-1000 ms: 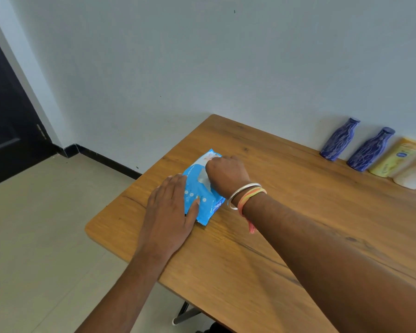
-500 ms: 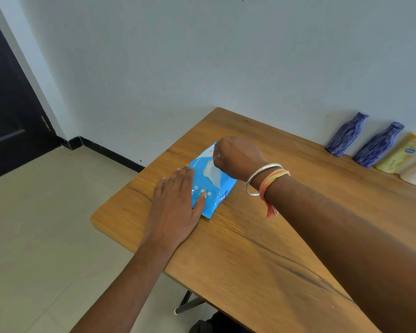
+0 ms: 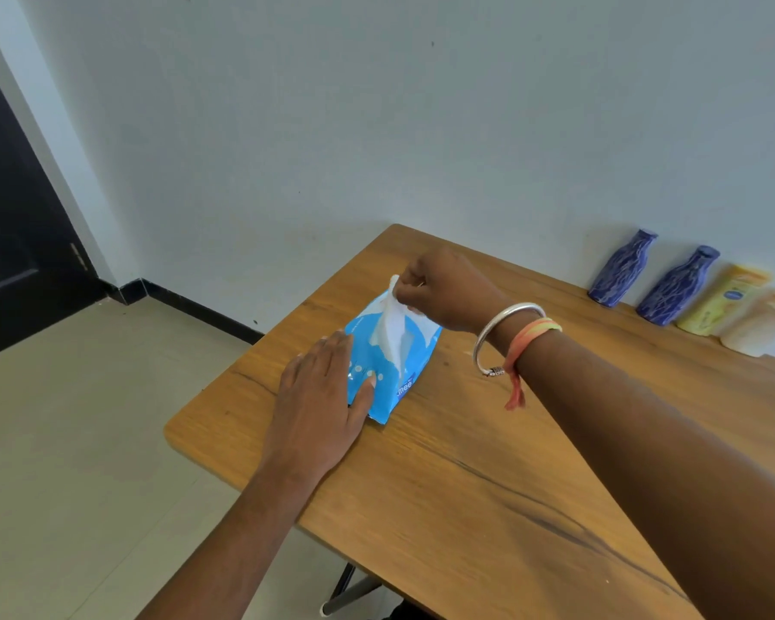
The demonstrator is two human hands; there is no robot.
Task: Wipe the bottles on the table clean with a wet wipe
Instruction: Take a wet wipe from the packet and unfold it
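Note:
A blue wet-wipe pack (image 3: 415, 355) lies near the left end of the wooden table (image 3: 488, 463). My left hand (image 3: 321, 402) rests flat on the pack's near side, fingers straight. My right hand (image 3: 444, 290) is raised above the pack and pinches a white wipe (image 3: 392, 326) that stretches up out of the pack's opening. Two dark blue patterned bottles (image 3: 620, 268) (image 3: 676, 286) stand against the wall at the far right, with a yellow bottle (image 3: 723, 299) and a cream-white bottle (image 3: 759, 322) beside them.
The table's left and near edges drop to a beige tiled floor (image 3: 63, 440). A dark door (image 3: 10, 226) is at the far left. A pale wall (image 3: 376, 127) runs behind the table. A metal table leg (image 3: 345, 592) shows below the near edge.
My right hand has lifted from the pack's opening, drawing a white wipe up out of it. My left hand has stayed flat on the pack.

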